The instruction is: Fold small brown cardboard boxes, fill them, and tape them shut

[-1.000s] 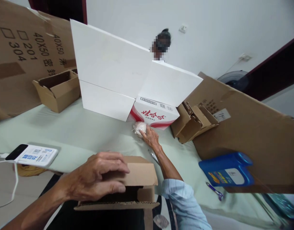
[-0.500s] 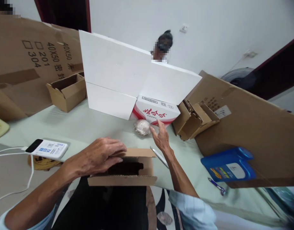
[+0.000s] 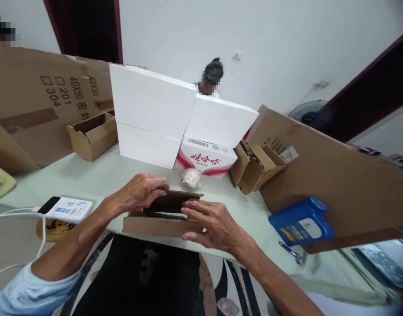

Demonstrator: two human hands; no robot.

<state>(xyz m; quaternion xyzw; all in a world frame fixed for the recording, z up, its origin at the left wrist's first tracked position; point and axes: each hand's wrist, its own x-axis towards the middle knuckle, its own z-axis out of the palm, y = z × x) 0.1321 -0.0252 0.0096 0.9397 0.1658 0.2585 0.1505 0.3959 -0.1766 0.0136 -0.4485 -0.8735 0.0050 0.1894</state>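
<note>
A small open cardboard box [image 3: 162,227] is at the table's near edge, its top facing me and its interior dark. My left hand [image 3: 140,191] is closed on the upper left part of its back flap, fingers bent over the edge. At the box's right end is my right hand [image 3: 217,224]; its fingers reach over the opening and its thumb lies against the front flap. A round white bundle in clear plastic wrap [image 3: 190,178] sits just beyond the box, touched by neither hand.
Beyond stand white boxes [image 3: 151,101] and a red-and-white carton [image 3: 204,160]. Open cardboard boxes [image 3: 96,138] flank them. At right lie a blue bottle [image 3: 301,224] and a pen [image 3: 290,252]; at left, a cabled white device [image 3: 68,208]. A person [image 3: 211,79] is behind the boxes.
My right hand has come back from near the wrapped bundle to the box's right end. The back flap stands more upright. The slim silver tool beside the box is now out of sight.
</note>
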